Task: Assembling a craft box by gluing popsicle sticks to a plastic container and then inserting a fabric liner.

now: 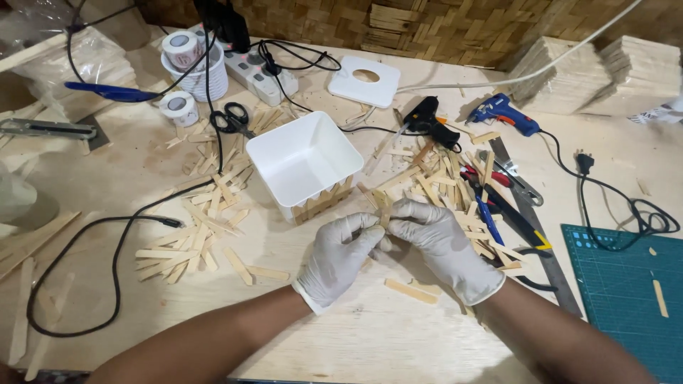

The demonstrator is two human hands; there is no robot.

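Many loose sticks [186, 245] litter the worktop [370, 334] left of the white tub [302, 162]. My left hand [338, 257] and right hand [445, 245] pinch one stick [384, 208] near it. Light, stiff, probably snappable; I'd hold its ends.

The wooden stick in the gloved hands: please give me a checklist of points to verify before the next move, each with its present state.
1. Both hands grip the wooden stick: ok, the left hand and the right hand meet on it.
2. Gloves on both hands: ok.
3. White box within reach: ok, just beyond the hands, sticks already along its lower side.
4. Black glue gun close: ok, lying behind the stick pile.
5. Glue gun hot: cannot tell.
6. Cables away from the hands: ok, the black cable runs to the left.
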